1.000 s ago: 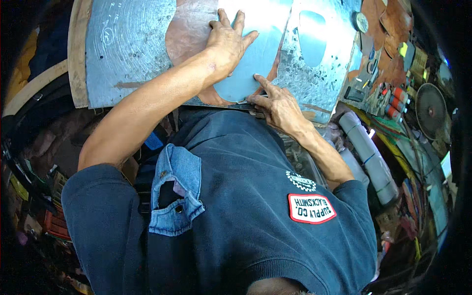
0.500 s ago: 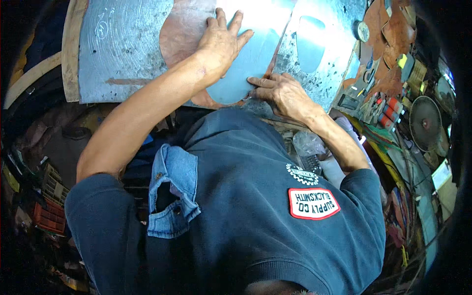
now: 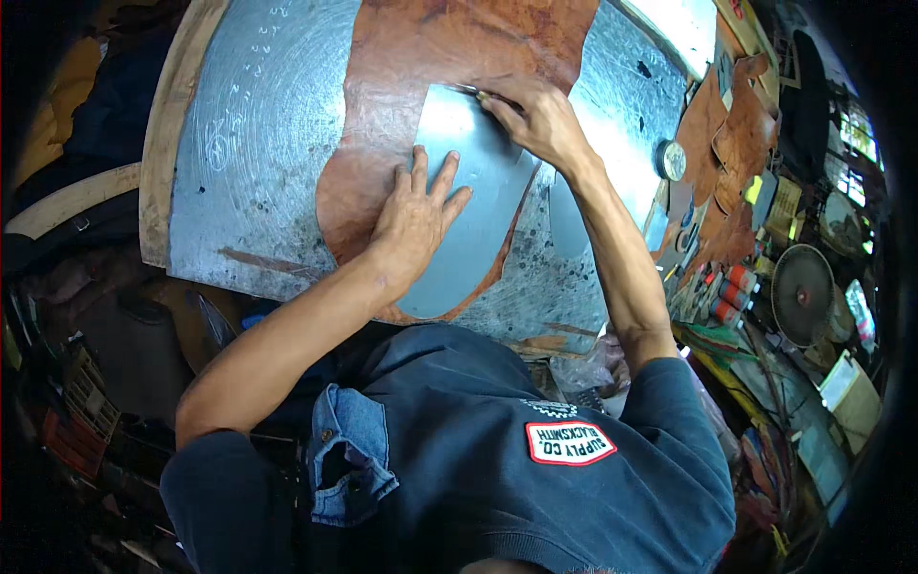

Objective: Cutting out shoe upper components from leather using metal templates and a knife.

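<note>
On the metal-topped bench lies a piece of brown leather [image 3: 402, 77], and a smooth grey template [image 3: 469, 230] with a rounded near end rests on it. My left hand [image 3: 416, 220] is spread, its fingertips pressing on the template's left side and its palm partly over the leather. At the template's far edge my right hand [image 3: 540, 120] grips a slim pointed tool [image 3: 469, 89], its tip at the far left corner. Most of that tool is hidden by my fingers, so I cannot tell whether it is a knife or an awl. A leather strip shows along the template's right side.
Another grey template [image 3: 569, 225] lies to the right under my forearm. A round tin [image 3: 671, 160] sits near the bench's right side. Beyond it are leather scraps [image 3: 741, 143], orange-red bottles [image 3: 736, 287] and a fan [image 3: 803, 295]. Wood edges [image 3: 158, 191] the bench's left.
My right hand has moved from the template's near end to its far edge, where the tool tip now shows. My left hand stays on the template. More of the bench and leather is in view.
</note>
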Motion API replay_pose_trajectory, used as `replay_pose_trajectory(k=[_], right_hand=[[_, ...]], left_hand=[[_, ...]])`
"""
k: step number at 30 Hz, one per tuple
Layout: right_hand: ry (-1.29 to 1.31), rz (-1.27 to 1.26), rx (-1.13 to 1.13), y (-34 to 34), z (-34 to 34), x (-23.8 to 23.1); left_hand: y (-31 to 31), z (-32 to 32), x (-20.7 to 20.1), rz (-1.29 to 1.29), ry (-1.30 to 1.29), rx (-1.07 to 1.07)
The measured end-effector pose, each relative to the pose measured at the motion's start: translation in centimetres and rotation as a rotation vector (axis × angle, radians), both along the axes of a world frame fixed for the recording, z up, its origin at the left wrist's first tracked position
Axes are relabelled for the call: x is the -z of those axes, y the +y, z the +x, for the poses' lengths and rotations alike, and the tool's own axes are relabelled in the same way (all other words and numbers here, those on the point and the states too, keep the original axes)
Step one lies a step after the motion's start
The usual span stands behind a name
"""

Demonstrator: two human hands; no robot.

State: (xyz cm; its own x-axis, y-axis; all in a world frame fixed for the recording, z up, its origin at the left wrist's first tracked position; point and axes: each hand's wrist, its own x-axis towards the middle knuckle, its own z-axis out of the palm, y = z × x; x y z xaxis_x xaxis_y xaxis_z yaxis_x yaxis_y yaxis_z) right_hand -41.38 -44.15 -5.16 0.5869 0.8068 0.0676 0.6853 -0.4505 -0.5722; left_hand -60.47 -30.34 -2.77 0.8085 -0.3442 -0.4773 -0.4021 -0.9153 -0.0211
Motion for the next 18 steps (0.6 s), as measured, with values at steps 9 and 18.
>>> replay_pose_trajectory(k=[9, 18], right_hand=[[-0.065, -0.083, -0.17, 2.5, 1.9, 0.8], [-0.116, -0.179, -0.243, 3.0, 2.2, 0.2]], left_hand=[[0.1, 0.3, 0.1, -0.041, 0.044, -0.031], [0.2, 0.2, 0.4, -0.058, 0.044, -0.042]])
